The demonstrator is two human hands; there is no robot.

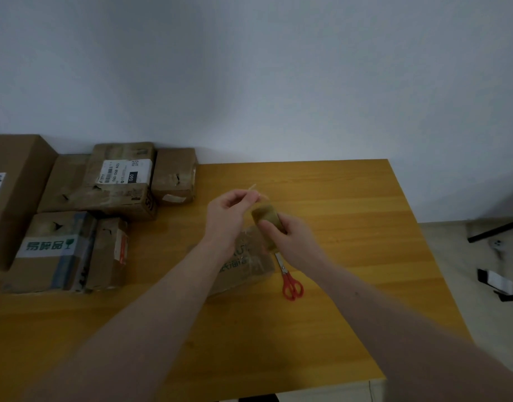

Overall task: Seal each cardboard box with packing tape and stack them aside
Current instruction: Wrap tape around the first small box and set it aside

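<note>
Right hand (290, 236) grips the tape roll (267, 217); left hand (229, 211) fingers pinch its blurred tape end. Both forearms hide most of the cardboard box (249, 256) mid-counter (351, 227).

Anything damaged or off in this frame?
Yes. The stacked boxes at the table's left look battered: creased, with small tears, and the box beside the wall shows a rip on top. Scissors lie beside the box under the hands, not askew.
</note>
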